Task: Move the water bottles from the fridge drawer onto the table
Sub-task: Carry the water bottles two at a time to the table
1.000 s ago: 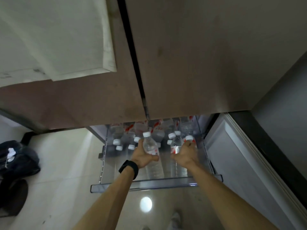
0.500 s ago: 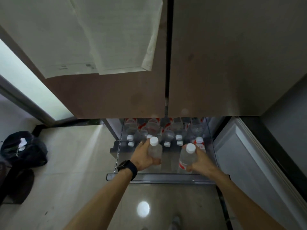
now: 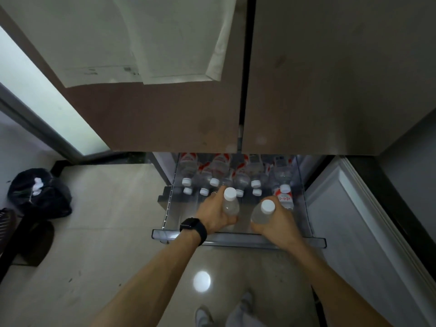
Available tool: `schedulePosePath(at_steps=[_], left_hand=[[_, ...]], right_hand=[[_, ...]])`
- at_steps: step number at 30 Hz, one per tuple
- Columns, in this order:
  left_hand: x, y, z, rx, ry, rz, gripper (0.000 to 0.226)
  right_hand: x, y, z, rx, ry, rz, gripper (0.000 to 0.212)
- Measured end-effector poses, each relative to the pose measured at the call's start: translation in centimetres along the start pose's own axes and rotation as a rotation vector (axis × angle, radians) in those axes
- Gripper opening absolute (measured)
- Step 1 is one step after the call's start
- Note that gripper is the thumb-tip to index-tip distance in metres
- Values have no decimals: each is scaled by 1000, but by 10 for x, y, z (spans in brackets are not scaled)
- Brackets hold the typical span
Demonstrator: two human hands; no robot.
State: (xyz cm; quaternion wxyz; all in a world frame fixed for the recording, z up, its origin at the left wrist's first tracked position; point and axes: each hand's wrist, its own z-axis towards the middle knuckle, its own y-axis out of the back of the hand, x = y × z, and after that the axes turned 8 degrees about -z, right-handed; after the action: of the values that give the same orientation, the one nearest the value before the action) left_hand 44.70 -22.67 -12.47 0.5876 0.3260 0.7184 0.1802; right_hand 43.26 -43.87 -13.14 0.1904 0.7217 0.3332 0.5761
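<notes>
Clear plastic water bottles, each white-capped, sit in both fists at frame centre: left hand (image 3: 213, 214) wraps the left bottle (image 3: 230, 204), right hand (image 3: 279, 220) wraps the right bottle (image 3: 263, 212), above the open fridge drawer (image 3: 238, 239) holding more bottles (image 3: 219, 172).

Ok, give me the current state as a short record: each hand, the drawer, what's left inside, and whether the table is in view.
left hand: grip closed around an upright water bottle, white cap up
right hand: grip closed around a second bottle, white cap up
drawer: pulled open below the closed fridge doors
left in drawer: many bottles lying on their sides, caps toward the person; one standing bottle with red label at the right
table: not in view
wrist: black watch on the left
floor: black bag at the left
</notes>
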Motion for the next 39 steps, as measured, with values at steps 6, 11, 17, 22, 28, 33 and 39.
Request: schedulePosePath(at_steps=[6, 11, 17, 22, 28, 33, 39], left_hand=[[1, 38, -26, -205, 18, -281, 49], [4, 104, -80, -420, 10, -472, 56], [45, 175, -195, -645, -3, -447, 57], [125, 212, -340, -853, 111, -481, 55], [231, 234, -534, -1078, 343, -427, 62], [280, 239, -674, -1256, 546, -386, 64], [329, 229, -801, -1427, 739, -421, 60]], right_hand=[[25, 24, -7, -92, 60, 29, 53], [103, 35, -24, -94, 224, 23, 54], [215, -22, -63, 30, 475, 7, 56], [291, -129, -133, 188, 638, -32, 60], [370, -275, -243, 434, 797, -96, 59], [428, -380, -326, 670, 909, -158, 57], [488, -494, -410, 889, 1071, -231, 58]])
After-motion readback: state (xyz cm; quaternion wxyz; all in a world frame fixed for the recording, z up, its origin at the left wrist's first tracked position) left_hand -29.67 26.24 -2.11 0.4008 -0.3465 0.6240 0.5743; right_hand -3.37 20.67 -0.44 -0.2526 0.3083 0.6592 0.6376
